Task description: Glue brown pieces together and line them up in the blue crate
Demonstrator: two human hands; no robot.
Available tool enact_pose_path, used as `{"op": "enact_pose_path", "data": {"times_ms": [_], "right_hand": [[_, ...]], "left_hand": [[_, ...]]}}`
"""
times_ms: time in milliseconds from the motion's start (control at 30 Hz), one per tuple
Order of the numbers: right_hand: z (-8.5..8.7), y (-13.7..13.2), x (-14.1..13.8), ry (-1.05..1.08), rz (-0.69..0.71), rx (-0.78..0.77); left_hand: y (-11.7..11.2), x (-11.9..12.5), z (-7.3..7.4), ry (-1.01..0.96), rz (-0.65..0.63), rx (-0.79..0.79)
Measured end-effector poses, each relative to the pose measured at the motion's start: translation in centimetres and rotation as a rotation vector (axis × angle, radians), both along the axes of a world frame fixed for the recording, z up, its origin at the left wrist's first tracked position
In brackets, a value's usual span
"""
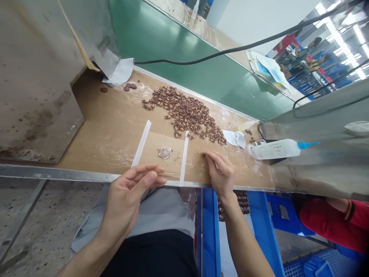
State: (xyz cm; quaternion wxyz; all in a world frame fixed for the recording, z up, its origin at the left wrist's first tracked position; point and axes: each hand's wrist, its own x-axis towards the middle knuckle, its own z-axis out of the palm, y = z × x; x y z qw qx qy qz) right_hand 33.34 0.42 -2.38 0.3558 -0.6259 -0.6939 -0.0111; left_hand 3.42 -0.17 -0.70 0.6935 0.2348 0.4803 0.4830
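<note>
Fingers of the right hand (220, 171) are pinched together on a small dark piece (203, 154), just above the desk (106, 127) or touching it; from the head view I can't say which. Ahead of that pinch and off to its left lies the heap of brown-and-gold pieces (187, 109), spread long and slanting, with its near end toward the right hand, clearly the closer of the two.

Over at the front edge, the left hand (128, 196) has thumb and fingertips drawn close together. Something thin may sit between them, but I can't tell. Straight beyond those fingertips, near but apart, a shiny coil (165, 152) rests between two white strips, the left strip (141, 144) and the right strip (184, 158). Tiny specks (177, 157) lie just to the coil's right, on the side toward the right hand.
</note>
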Motion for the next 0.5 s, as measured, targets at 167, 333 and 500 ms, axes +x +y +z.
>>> {"op": "enact_pose_path", "data": {"times_ms": [167, 333, 500], "right_hand": [[-1.8, -0.2, 0.4, -0.042, -0.014, 0.052], [-1.9, -0.3, 0.2, -0.028, -0.008, 0.067], [-2.5, 0.2, 0.7, 0.0, -0.01, 0.073]], "left_hand": [[0.2, 0.0, -0.4, 0.007, 0.019, -0.012], [0.1, -0.2, -0.6, 0.011, 0.013, -0.023], [0.5, -0.2, -0.9, 0.036, 0.005, -0.03]]}}
